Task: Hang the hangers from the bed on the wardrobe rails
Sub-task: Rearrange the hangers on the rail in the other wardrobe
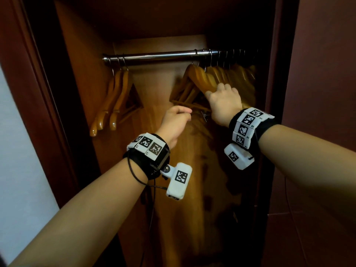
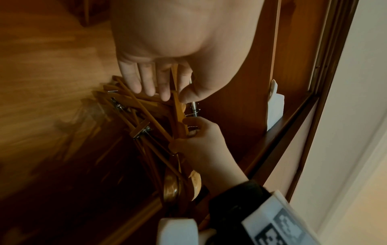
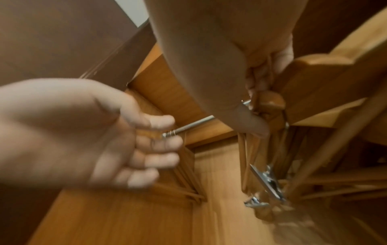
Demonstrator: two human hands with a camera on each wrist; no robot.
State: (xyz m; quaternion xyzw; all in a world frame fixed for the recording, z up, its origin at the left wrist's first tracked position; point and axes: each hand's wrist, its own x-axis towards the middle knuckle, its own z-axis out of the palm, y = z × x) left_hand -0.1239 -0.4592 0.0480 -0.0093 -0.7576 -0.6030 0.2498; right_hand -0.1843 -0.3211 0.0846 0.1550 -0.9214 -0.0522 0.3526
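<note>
Under the steel rail (image 1: 154, 55), right hand (image 1: 224, 104) grips curved wooden hangers (image 1: 204, 78).

The head view is dim and warm, the wardrobe (image 1: 134, 26) top and lower depths falling into near-black shadow. A glare streak runs along the metal rail (image 1: 154, 55). The far right hangers (image 1: 237, 74) are smeared by blur. Both wrist views are soft, blurred and stretched toward the edges, with a brighter pale wall (image 2: 356, 116) at right.

Right hand (image 3: 257, 92) grips wooden hangers (image 3: 326, 92); left hand (image 3: 83, 132) hangs loosely curled.
</note>
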